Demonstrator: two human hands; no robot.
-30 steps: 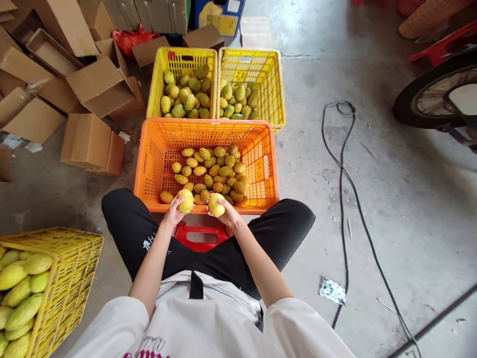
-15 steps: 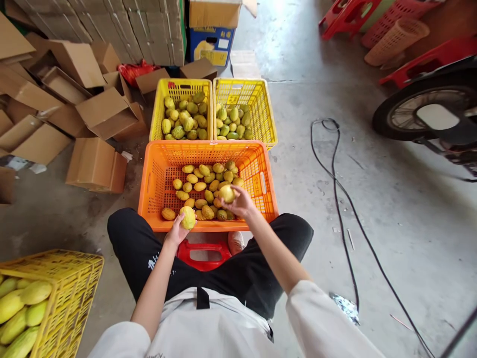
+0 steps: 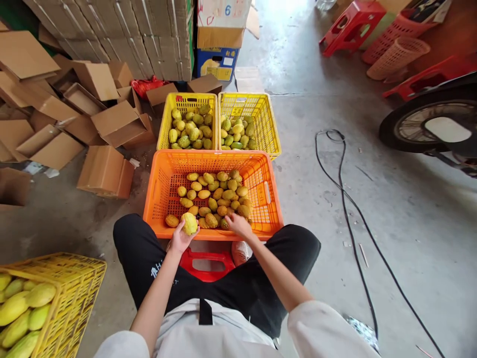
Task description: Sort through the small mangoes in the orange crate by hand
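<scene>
My left hand point(image 3: 181, 238) is closed around a pale yellow, melon-like fruit point(image 3: 190, 223) at the near edge of an orange plastic crate point(image 3: 213, 232). Inside that crate lie several smaller yellow, orange and greenish fruits point(image 3: 203, 194), mostly toward the middle and right. My right hand point(image 3: 239, 225) is low over the crate's near right part, beside the fruits, with its fingers curled. Whatever those fingers grip, if anything, is hidden from view.
Beyond the orange crate stand a left yellow crate point(image 3: 161, 130) and a right yellow crate point(image 3: 275, 130), both holding greenish-yellow fruit. Another yellow crate point(image 3: 80, 298) holds longer fruit. Cardboard boxes point(image 3: 100, 169) lie left. A black cable point(image 3: 345, 199) and a motorcycle wheel point(image 3: 387, 119) are right.
My right hand has lowered into the orange crate, and the yellow fruit it held is no longer seen in it. My left hand still holds its fruit. The camera view has shifted slightly.
</scene>
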